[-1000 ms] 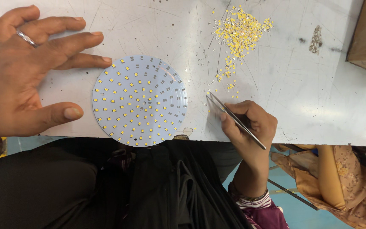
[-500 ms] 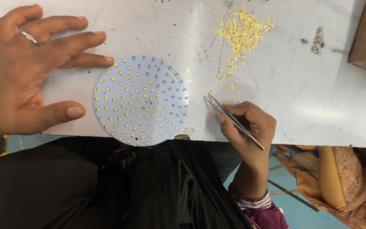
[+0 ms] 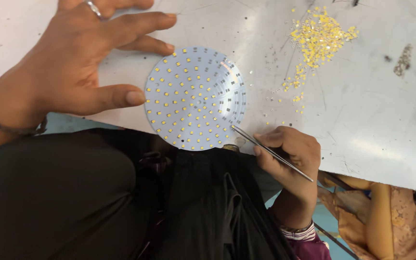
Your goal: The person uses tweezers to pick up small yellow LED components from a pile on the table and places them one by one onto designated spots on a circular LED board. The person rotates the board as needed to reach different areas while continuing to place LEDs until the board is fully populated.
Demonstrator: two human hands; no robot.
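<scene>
Now my left hand (image 3: 68, 72) lies spread and empty on the white table (image 3: 371, 125), thumb tip touching the left rim of the round LED board (image 3: 194, 98). My right hand (image 3: 290, 151) pinches metal tweezers (image 3: 270, 152), their tips at the board's lower right edge. Loose yellow LED chips (image 3: 319, 36) lie heaped well beyond.

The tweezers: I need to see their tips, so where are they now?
In the head view the tweezers sit in the right hand, tips at the round board's lower right edge.
</scene>
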